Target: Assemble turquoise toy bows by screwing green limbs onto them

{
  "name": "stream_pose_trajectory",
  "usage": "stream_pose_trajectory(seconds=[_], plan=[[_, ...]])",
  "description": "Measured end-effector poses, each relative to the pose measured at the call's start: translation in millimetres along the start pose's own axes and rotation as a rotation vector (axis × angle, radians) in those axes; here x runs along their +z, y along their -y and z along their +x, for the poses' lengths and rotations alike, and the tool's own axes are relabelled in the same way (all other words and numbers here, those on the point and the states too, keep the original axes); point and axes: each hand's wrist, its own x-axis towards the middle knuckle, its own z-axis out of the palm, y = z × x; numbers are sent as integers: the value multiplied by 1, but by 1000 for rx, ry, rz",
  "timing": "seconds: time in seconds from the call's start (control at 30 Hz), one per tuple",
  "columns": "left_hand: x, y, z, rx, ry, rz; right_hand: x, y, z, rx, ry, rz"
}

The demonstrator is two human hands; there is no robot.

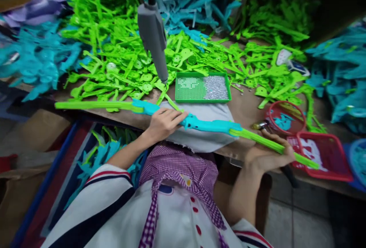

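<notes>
I hold a long toy bow across the table's front edge; its middle (206,124) is teal plastic and its two limbs are bright green. My left hand (164,123) is closed over the teal middle part. My right hand (270,152) is closed round the right green limb (274,147), which slants down to the right. The left green limb (94,105) reaches out flat to the left. A grey electric screwdriver (153,38) hangs above the table, its tip just behind the bow. A white cloth (204,139) lies under the bow.
A green tray (202,98) with small screws sits behind the bow. Heaps of green parts (120,61) and teal parts (37,57) cover the table. Red baskets (326,156) stand at the right. A bin of teal parts (97,156) sits below left.
</notes>
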Motion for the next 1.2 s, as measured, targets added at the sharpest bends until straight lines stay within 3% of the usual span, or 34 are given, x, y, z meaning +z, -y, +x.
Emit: stream_pose_trajectory(seconds=[0.1,0.2,0.3,0.4,0.47,0.53,0.6,0.67,0.77,0.9,1.07,1.13,1.2], plan=[[16,-6,-19,-105,-75,44,19,-11,3,91,-8,-192],[32,-13,-33,-251,55,58,24,-29,7,308,46,-251],[35,-15,-38,-290,298,7,-1,-28,1,538,160,-172],[31,-5,-34,-224,452,-62,-44,-3,-5,659,399,-339],[28,7,-29,-147,534,-97,-70,17,0,521,493,-608],[27,17,-25,-68,611,-99,-86,30,14,189,447,-917],[26,24,-25,-14,670,-67,-93,30,34,-127,398,-1221],[22,25,-29,13,711,-33,-93,20,52,-265,466,-1488],[16,19,-38,4,755,-13,-88,2,68,-293,565,-1703],[6,11,-42,-14,796,-48,-86,-1,68,-309,542,-1721],[0,10,-36,-26,834,-115,-81,27,41,-256,341,-1418],[1,11,-35,-30,841,-135,-71,32,20,-209,381,-1269],[2,12,-36,-38,826,-151,-58,30,-1,-149,547,-1203]])
